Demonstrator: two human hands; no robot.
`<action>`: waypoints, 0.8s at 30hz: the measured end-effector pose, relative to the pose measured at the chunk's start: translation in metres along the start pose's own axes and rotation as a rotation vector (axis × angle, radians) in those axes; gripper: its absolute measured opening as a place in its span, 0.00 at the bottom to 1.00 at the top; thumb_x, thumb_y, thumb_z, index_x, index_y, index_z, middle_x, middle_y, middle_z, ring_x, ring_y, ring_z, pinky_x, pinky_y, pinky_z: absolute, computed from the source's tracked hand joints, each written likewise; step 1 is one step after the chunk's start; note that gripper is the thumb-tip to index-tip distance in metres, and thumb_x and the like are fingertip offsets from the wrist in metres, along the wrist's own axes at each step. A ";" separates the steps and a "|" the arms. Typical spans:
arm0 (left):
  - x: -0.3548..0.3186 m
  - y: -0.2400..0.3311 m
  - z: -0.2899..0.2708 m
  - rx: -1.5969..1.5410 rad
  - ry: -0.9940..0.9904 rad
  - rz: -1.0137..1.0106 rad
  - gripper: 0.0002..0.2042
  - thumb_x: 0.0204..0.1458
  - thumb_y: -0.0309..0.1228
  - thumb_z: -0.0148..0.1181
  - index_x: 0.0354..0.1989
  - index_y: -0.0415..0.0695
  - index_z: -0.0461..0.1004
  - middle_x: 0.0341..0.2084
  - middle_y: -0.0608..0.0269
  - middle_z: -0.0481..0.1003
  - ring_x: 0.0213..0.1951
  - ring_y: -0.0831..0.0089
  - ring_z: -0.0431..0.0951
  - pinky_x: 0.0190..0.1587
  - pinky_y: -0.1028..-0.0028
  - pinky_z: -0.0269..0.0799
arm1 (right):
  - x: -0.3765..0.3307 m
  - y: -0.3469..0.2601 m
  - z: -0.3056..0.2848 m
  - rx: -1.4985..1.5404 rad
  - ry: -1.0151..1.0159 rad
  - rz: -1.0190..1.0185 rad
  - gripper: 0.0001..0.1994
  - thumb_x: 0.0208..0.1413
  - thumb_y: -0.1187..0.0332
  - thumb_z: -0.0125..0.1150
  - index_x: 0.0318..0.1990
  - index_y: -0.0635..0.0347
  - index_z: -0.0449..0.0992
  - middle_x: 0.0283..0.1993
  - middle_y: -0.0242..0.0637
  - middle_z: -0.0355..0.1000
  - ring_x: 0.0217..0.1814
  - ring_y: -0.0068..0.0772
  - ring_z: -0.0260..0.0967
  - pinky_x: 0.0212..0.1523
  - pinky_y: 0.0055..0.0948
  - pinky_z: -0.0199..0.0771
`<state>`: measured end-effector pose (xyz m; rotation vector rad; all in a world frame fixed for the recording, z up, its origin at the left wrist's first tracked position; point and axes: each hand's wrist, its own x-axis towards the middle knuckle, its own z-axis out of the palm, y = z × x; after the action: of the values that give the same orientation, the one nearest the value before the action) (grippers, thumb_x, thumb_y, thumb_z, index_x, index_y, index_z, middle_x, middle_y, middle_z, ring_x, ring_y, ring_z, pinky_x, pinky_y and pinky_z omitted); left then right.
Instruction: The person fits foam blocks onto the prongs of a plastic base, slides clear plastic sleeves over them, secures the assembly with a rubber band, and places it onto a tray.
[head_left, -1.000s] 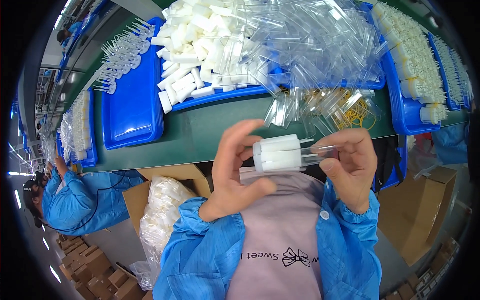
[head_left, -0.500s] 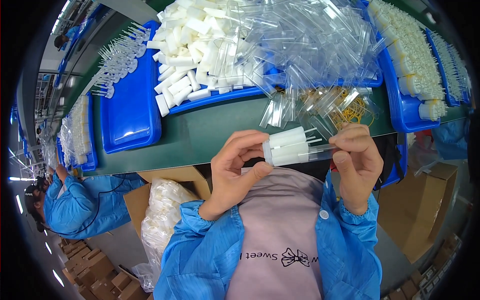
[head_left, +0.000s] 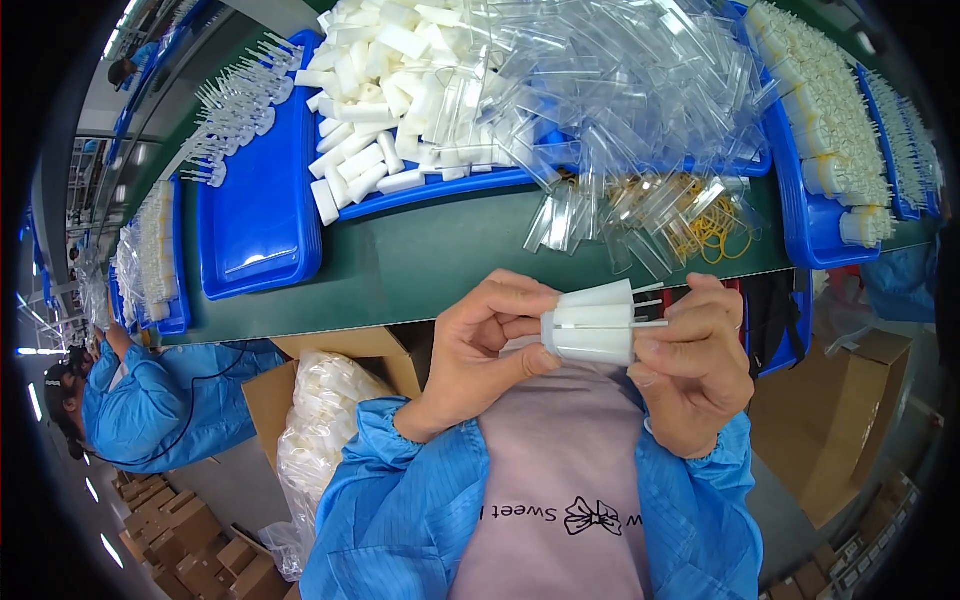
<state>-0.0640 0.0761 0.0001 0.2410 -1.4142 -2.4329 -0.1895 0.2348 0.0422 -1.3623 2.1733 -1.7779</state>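
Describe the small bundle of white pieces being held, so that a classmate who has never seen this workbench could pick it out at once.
Start at the green bench and come down to its near edge. There the left hand and right hand grip a bundle of white pieces between them. Unlike the white pieces piled loose in the blue tray behind, these are stacked together and lifted off the bench.

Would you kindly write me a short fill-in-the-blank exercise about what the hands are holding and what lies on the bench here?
1. The left hand and right hand hold a small bundle of white plastic pieces between them, above a ____ work surface.
2. The trays on the bench are ____ in colour.
3. The loose rubber bands near the clear sleeves are ____.
4. The person's jacket sleeve is ____.

Missing words: green; blue; yellow; blue
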 end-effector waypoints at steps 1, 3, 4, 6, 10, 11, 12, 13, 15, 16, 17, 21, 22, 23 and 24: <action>0.001 -0.001 0.000 -0.002 0.003 -0.002 0.19 0.44 0.15 0.63 0.47 0.35 0.68 0.46 0.54 0.65 0.50 0.65 0.72 0.55 0.67 0.71 | 0.000 -0.001 0.001 -0.013 -0.005 -0.019 0.10 0.36 0.70 0.71 0.30 0.51 0.78 0.30 0.27 0.74 0.34 0.29 0.64 0.50 0.41 0.59; 0.002 -0.002 0.000 -0.005 0.005 -0.003 0.19 0.44 0.15 0.62 0.47 0.35 0.68 0.46 0.54 0.65 0.50 0.65 0.72 0.55 0.67 0.71 | 0.003 -0.003 0.001 -0.027 -0.010 -0.038 0.11 0.36 0.70 0.71 0.30 0.50 0.79 0.30 0.26 0.74 0.34 0.29 0.64 0.50 0.41 0.59; 0.002 -0.002 -0.001 -0.034 0.004 0.008 0.19 0.44 0.15 0.62 0.47 0.35 0.67 0.46 0.54 0.65 0.50 0.65 0.71 0.55 0.67 0.71 | 0.006 -0.004 0.001 -0.043 -0.020 -0.045 0.11 0.36 0.70 0.71 0.31 0.50 0.79 0.30 0.26 0.74 0.34 0.30 0.64 0.50 0.41 0.59; 0.002 -0.002 -0.002 -0.064 0.005 0.020 0.20 0.44 0.15 0.62 0.47 0.35 0.67 0.46 0.54 0.65 0.50 0.65 0.71 0.55 0.67 0.71 | 0.009 -0.002 0.003 -0.058 -0.032 -0.053 0.11 0.36 0.70 0.71 0.31 0.49 0.79 0.31 0.26 0.74 0.34 0.30 0.64 0.50 0.40 0.59; 0.004 -0.002 -0.007 -0.058 -0.004 0.064 0.20 0.45 0.15 0.61 0.48 0.35 0.66 0.47 0.53 0.65 0.50 0.66 0.71 0.55 0.68 0.70 | 0.015 0.000 0.006 -0.093 -0.025 -0.057 0.11 0.36 0.70 0.71 0.31 0.50 0.79 0.31 0.26 0.73 0.36 0.32 0.64 0.49 0.40 0.59; 0.005 -0.003 -0.008 -0.049 0.006 0.062 0.20 0.46 0.15 0.61 0.49 0.35 0.65 0.48 0.53 0.65 0.51 0.66 0.71 0.55 0.69 0.69 | 0.016 0.000 0.007 -0.110 -0.040 -0.070 0.11 0.36 0.70 0.71 0.31 0.50 0.79 0.32 0.27 0.73 0.38 0.33 0.64 0.49 0.39 0.59; 0.005 0.000 -0.006 -0.049 0.006 0.063 0.20 0.46 0.15 0.61 0.49 0.35 0.65 0.48 0.53 0.65 0.51 0.66 0.71 0.55 0.69 0.69 | 0.018 0.002 0.009 -0.111 -0.041 -0.071 0.11 0.36 0.70 0.71 0.31 0.50 0.79 0.32 0.27 0.73 0.38 0.33 0.64 0.49 0.39 0.59; 0.005 0.005 -0.003 -0.064 0.079 0.022 0.20 0.47 0.18 0.61 0.50 0.35 0.64 0.49 0.52 0.65 0.51 0.67 0.70 0.54 0.70 0.69 | 0.020 0.005 0.012 -0.112 -0.055 -0.107 0.12 0.37 0.71 0.70 0.34 0.52 0.80 0.35 0.29 0.72 0.39 0.34 0.64 0.48 0.38 0.60; 0.005 0.008 -0.003 -0.079 0.154 -0.019 0.21 0.48 0.20 0.61 0.50 0.35 0.64 0.50 0.51 0.66 0.51 0.67 0.70 0.53 0.71 0.68 | 0.026 0.008 0.016 -0.112 -0.072 -0.144 0.13 0.38 0.71 0.69 0.36 0.53 0.80 0.37 0.31 0.72 0.40 0.35 0.64 0.47 0.36 0.60; 0.005 0.010 -0.006 -0.087 0.175 -0.001 0.21 0.48 0.23 0.62 0.50 0.36 0.63 0.51 0.51 0.66 0.51 0.68 0.70 0.53 0.72 0.68 | 0.030 0.006 0.017 -0.126 -0.085 -0.132 0.14 0.39 0.72 0.67 0.38 0.54 0.80 0.40 0.33 0.71 0.41 0.36 0.63 0.46 0.36 0.61; 0.005 0.010 -0.008 -0.094 0.196 0.017 0.21 0.49 0.25 0.62 0.51 0.36 0.63 0.51 0.51 0.66 0.52 0.68 0.70 0.52 0.72 0.68 | 0.034 0.006 0.017 -0.141 -0.099 -0.120 0.14 0.40 0.73 0.66 0.39 0.54 0.80 0.42 0.35 0.70 0.41 0.36 0.63 0.45 0.35 0.61; 0.003 0.012 -0.023 -0.110 0.280 0.058 0.22 0.47 0.25 0.63 0.50 0.37 0.64 0.53 0.52 0.64 0.49 0.66 0.72 0.52 0.71 0.70 | 0.044 0.014 0.020 -0.031 -0.172 -0.022 0.18 0.43 0.81 0.58 0.44 0.59 0.77 0.43 0.39 0.69 0.41 0.39 0.64 0.41 0.31 0.65; 0.005 0.010 -0.026 -0.115 0.271 0.058 0.25 0.45 0.24 0.64 0.52 0.38 0.63 0.53 0.52 0.63 0.47 0.66 0.72 0.51 0.70 0.71 | 0.045 0.017 0.019 0.001 -0.234 -0.015 0.20 0.43 0.84 0.56 0.47 0.61 0.74 0.46 0.41 0.69 0.43 0.41 0.66 0.41 0.31 0.67; 0.007 0.010 -0.023 -0.117 0.273 0.060 0.25 0.45 0.24 0.64 0.52 0.38 0.63 0.53 0.52 0.63 0.47 0.66 0.72 0.51 0.70 0.71 | 0.045 0.016 0.023 0.000 -0.237 -0.016 0.20 0.43 0.84 0.56 0.47 0.61 0.74 0.46 0.41 0.69 0.43 0.41 0.66 0.41 0.31 0.67; 0.012 0.010 -0.017 -0.119 0.260 0.041 0.26 0.44 0.23 0.65 0.54 0.38 0.62 0.53 0.52 0.63 0.47 0.67 0.72 0.51 0.70 0.71 | 0.044 0.015 0.031 0.052 -0.276 -0.024 0.21 0.43 0.84 0.56 0.48 0.60 0.73 0.47 0.41 0.68 0.44 0.42 0.67 0.43 0.32 0.68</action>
<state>-0.0677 0.0532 0.0007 0.4762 -1.1483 -2.3420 -0.2100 0.1830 0.0404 -1.5236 1.9622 -1.5347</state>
